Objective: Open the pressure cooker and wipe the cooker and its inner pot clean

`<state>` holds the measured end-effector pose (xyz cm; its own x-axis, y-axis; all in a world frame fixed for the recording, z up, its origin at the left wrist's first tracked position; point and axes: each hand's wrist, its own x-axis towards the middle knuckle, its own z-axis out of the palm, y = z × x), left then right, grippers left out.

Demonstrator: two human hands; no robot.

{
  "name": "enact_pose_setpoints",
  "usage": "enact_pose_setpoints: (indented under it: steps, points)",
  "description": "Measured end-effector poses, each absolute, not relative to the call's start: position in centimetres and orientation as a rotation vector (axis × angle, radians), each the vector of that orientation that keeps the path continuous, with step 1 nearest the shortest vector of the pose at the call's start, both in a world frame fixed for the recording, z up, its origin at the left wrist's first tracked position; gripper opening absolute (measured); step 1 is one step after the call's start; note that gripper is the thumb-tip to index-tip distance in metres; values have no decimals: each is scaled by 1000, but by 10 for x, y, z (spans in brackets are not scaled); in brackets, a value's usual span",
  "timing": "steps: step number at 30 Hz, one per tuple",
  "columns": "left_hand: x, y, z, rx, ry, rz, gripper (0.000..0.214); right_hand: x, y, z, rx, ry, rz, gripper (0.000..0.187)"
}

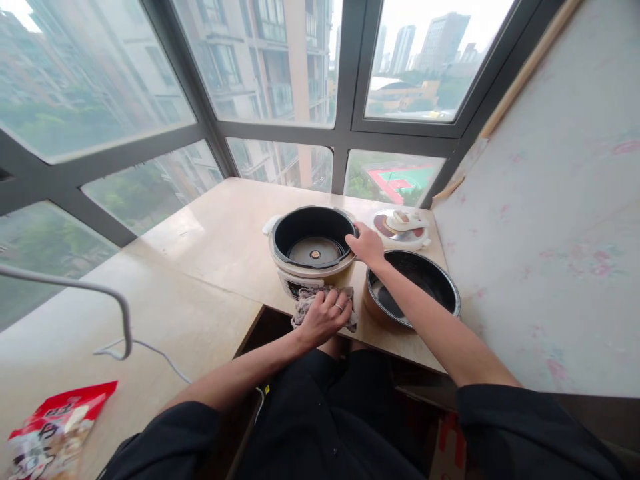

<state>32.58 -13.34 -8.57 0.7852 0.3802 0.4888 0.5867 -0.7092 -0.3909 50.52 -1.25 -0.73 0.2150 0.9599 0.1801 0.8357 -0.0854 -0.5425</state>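
An electric pressure cooker (280,261) stands lidless on the counter, its dark inside and round heating plate (300,251) showing. My right hand (367,245) grips the cooker's rim at the right, thumb over the edge. Against the lower front of the cooker, beside its control panel, my left hand (325,317) presses a crumpled patterned cloth (303,305), fingers closed over it. Under my right forearm sits the black inner pot (440,283), partly hidden by the arm. Behind that pot lies the cooker's white lid (400,227) with its handle up.
Windows (280,60) border the counter (210,247) at the back, and a papered wall (555,200) rises at right. A red snack bag (60,427) lies at lower left. A grey bent rod (123,313) and a thin cable (165,357) are nearby.
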Motion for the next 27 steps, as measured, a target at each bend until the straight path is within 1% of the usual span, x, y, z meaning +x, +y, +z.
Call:
enact_pose_setpoints:
  steps: [2,7,12,15,19,22,24,27]
  points:
    - [334,-134,-95,-2481,-704,-383,25,506,-12,-7,-1942,-1673,300,51]
    - [342,-134,-125,-2559,-684,-237,23,507,-13,-6,-1928,-1703,306,51]
    - [334,-137,-140,-2599,-727,-213,21,506,-15,-4,-1935,-1708,308,47]
    - [320,-139,-139,-2575,-704,-348,22,506,-16,-4,-1931,-1706,313,47]
    - [288,-143,-127,-2484,-664,-749,28,506,-14,-6,-1937,-1677,308,51]
    - [266,-142,-107,-2359,-764,-983,36,506,-13,-8,-1941,-1654,306,55]
    - [255,-138,-89,-2301,-884,-1015,43,506,-12,-9,-1941,-1644,300,54]
    - [245,-128,-69,-2284,-1042,-964,49,506,-12,-10,-1938,-1639,289,53]
